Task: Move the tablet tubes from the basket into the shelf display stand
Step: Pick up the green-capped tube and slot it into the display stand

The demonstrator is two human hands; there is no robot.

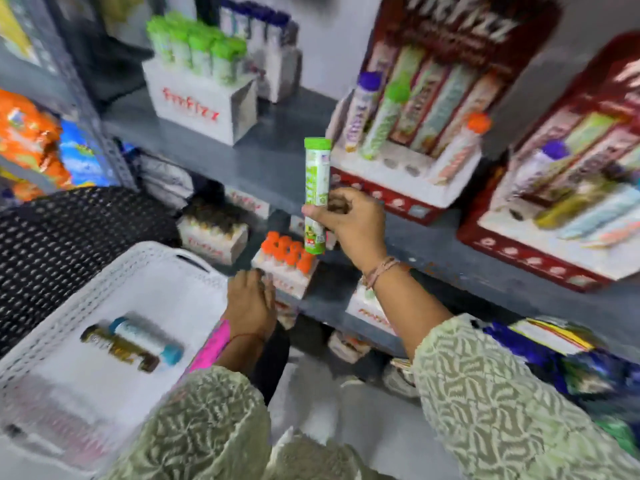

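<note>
My right hand (pixel 349 223) grips a green-capped tablet tube (pixel 317 181) upright, in front of the grey shelf and just left of the red display stand (pixel 391 199). That stand holds a purple-capped tube (pixel 362 109), a green-capped one (pixel 384 117) and an orange-capped one (pixel 462 147), with open holes between them. My left hand (pixel 251 303) grasps the right rim of the white basket (pixel 104 282). Inside the basket lie a blue-capped tube (pixel 147 339) and a brown one (pixel 119 348).
A second red stand (pixel 540 251) sits to the right. White boxes of green-capped tubes (pixel 197 53) stand further back on the shelf; orange-capped tubes (pixel 287 254) sit on the lower shelf. A black perforated surface (pixel 69 233) lies left of the basket, snack packets (pixel 31 133) beyond.
</note>
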